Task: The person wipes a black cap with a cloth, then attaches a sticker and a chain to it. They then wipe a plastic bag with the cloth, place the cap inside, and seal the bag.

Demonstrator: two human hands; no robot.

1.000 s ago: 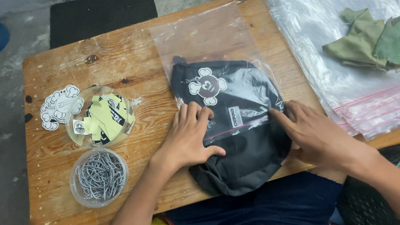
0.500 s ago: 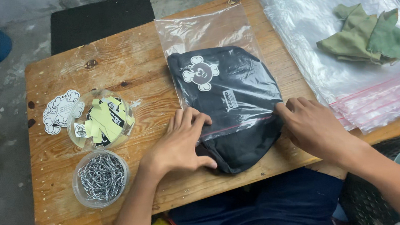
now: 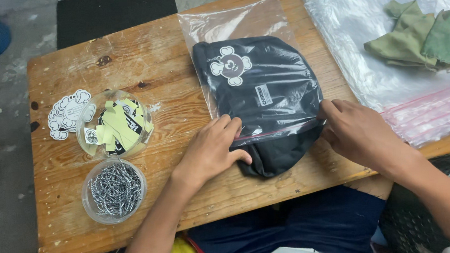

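Note:
A folded black garment (image 3: 266, 101) with a white cartoon print lies partly inside a clear zip bag (image 3: 238, 25) on the wooden table (image 3: 160, 67). Its near end sticks out of the bag's mouth. My left hand (image 3: 213, 149) presses on the bag's left near corner, fingers at the pink zip strip. My right hand (image 3: 358, 131) pinches the bag's right near corner at the same strip. Both hands grip the bag's opening around the garment.
A clear tub of yellow and black tags (image 3: 115, 129) and a tub of metal ball chains (image 3: 114, 189) stand at the left, with white stickers (image 3: 66, 113) beside them. A stack of clear bags (image 3: 385, 31) with an olive cloth (image 3: 418, 39) lies at the right.
The garment has slid farther into the bag, away from me. Both hands have followed it up the table and now sit at the bag's mouth.

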